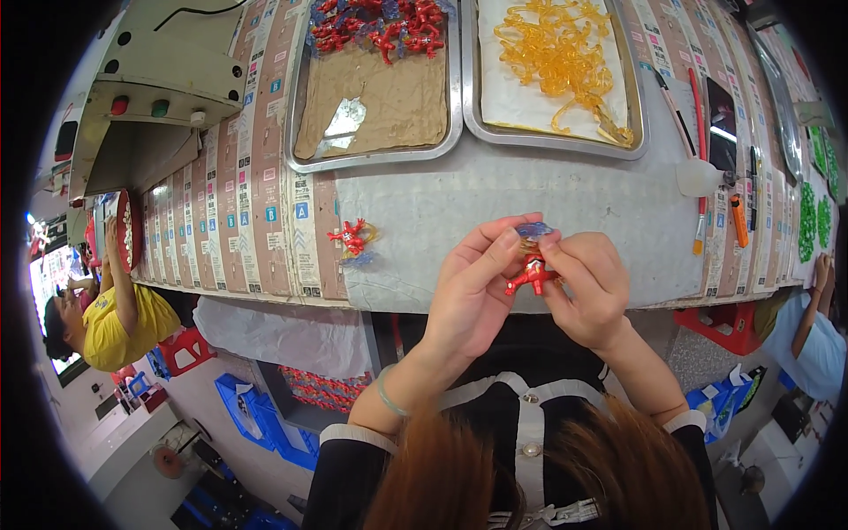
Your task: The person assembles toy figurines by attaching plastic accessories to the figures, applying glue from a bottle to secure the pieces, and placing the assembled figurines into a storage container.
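Observation:
Near the table's front edge, a small red plastic figure (532, 275) with a clear bluish piece (532, 230) at its top is pinched between both hands. My left hand (478, 281) grips it from the left with thumb and fingers. From the right, my right hand (586, 284) closes on the same figure. Fingers cover part of it, so how the pieces join is hidden. To the left lies another red figure (352, 235) with clear blue and amber parts. Behind my hands, one metal tray (380, 160) holds red-and-blue figures, and a second metal tray (565, 147) holds clear amber pieces (554, 53).
At right lie a red-handled brush (701, 132), an orange cutter (738, 221), a phone (721, 124) and a white bottle (699, 178). A metal machine box (150, 106) stands at left. Other people work at the far left and right, the left one in a yellow shirt (132, 331).

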Demonstrator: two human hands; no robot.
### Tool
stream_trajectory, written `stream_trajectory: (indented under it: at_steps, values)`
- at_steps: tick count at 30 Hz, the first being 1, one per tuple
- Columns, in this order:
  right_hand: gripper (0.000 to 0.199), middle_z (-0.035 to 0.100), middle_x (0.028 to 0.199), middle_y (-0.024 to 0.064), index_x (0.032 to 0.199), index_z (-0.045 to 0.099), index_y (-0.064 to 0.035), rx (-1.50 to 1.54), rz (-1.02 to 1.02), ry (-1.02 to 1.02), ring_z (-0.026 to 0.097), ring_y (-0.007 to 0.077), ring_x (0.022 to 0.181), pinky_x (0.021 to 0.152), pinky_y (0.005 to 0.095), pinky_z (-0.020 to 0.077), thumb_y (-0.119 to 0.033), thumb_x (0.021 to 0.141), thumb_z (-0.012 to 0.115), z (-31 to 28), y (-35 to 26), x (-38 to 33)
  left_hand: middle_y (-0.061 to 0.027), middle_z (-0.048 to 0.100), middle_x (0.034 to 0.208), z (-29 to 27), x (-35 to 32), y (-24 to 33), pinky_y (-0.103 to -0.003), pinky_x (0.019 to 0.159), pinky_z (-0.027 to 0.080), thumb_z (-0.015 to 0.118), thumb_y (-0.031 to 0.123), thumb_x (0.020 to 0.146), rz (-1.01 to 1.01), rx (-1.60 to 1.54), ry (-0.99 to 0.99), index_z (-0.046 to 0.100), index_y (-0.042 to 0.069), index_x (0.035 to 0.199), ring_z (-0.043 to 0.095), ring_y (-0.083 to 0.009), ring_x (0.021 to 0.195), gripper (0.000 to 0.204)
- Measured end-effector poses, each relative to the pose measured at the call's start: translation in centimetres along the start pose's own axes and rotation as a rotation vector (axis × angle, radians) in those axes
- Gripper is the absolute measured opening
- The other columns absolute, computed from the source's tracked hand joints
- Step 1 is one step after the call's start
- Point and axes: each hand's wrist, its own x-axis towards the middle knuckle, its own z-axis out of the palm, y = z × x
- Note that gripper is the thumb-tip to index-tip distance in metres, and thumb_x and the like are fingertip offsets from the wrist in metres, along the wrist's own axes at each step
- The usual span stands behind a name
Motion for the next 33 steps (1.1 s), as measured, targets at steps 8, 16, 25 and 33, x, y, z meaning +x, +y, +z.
stream_trajectory:
  at_steps: [8, 16, 25, 33]
  values:
    - [0.039, 0.050, 0.082, 0.0074, 0.090, 0.056, 0.0015, 0.036, -0.062, 0.148, 0.049, 0.0205, 0.066, 0.053, 0.0302, 0.0394, 0.003, 0.052, 0.063, -1.0, -0.8, 0.0, -0.0186, 0.046, 0.115, 0.6, -0.6, 0.1, -0.038, 0.089, 0.040, 0.052, 0.015, 0.081, 0.055, 0.160, -0.161, 0.042, -0.005, 0.112, 0.047, -0.0277, 0.106, 0.038]
    - [0.038, 0.050, 0.082, 0.0070, 0.089, 0.056, 0.0009, 0.038, -0.153, 0.164, 0.049, 0.0202, 0.065, 0.053, 0.0309, 0.0402, 0.002, 0.053, 0.065, -0.8, -0.8, -0.5, -0.0147, 0.048, 0.113, 0.7, -1.5, -0.1, -0.030, 0.087, 0.040, 0.050, 0.006, 0.082, 0.092, 0.143, -0.219, 0.044, -0.006, 0.111, 0.050, -0.0184, 0.100, 0.033]
    - [0.035, 0.052, 0.078, 0.0085, 0.089, 0.057, -0.0006, 0.320, 0.305, 0.098, 0.050, 0.0194, 0.066, 0.056, 0.0273, 0.0418, -0.001, 0.056, 0.068, -1.5, -1.2, 0.2, -0.0136, 0.037, 0.126, 0.6, -0.6, 0.8, -0.032, 0.095, 0.029, 0.051, 0.004, 0.079, 0.359, 0.381, -0.167, 0.044, -0.002, 0.116, 0.034, -0.0222, 0.118, 0.039]
    - [0.020, 0.054, 0.081, 0.0075, 0.089, 0.055, 0.0008, 1.017, 0.873, 0.073, 0.052, 0.0117, 0.073, 0.064, 0.0217, 0.0419, 0.000, 0.070, 0.059, -2.1, -2.8, 1.6, -0.0069, 0.056, 0.096, 0.2, -0.5, 0.8, -0.024, 0.078, 0.042, 0.055, 0.003, 0.078, 0.272, 0.642, -0.009, 0.052, -0.002, 0.104, 0.053, -0.0116, 0.089, 0.026]
